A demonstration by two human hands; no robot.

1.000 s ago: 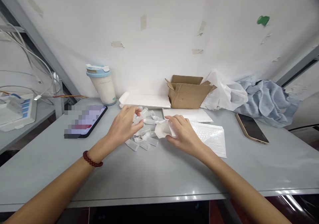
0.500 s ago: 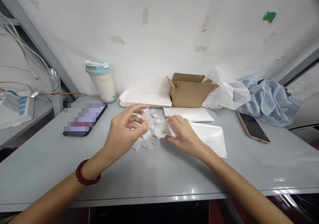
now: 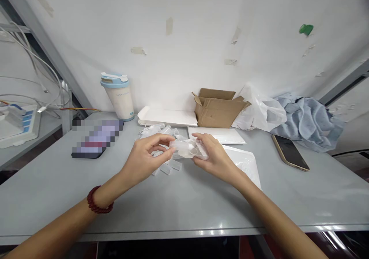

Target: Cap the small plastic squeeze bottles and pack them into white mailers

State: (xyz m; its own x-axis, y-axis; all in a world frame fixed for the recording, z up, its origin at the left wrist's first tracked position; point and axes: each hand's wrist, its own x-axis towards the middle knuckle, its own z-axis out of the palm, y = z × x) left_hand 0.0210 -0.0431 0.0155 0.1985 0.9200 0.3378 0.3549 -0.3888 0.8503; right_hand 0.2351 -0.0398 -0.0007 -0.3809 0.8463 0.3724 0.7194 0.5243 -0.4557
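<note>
My left hand [image 3: 145,160] pinches a small clear plastic vial [image 3: 179,146] between thumb and fingertips, its end pushed into the mouth of a white padded mailer [image 3: 241,163]. My right hand [image 3: 211,155] grips that open mouth and holds it a little above the grey table [image 3: 173,201]. Under and behind both hands lies a heap of several more clear vials [image 3: 164,166]. A dark red bead bracelet sits on my left wrist.
A dark phone [image 3: 95,141] lies at the left, a lidded blue-and-white cup [image 3: 118,96] behind it. An open cardboard box [image 3: 217,107], white foam trays [image 3: 167,117], a plastic bag [image 3: 263,111] and blue cloth [image 3: 308,118] line the wall. A second phone [image 3: 290,152] lies right.
My left hand picked a vial out of the heap and brought it right to the mailer's mouth. My right hand lifted the mailer's opening slightly.
</note>
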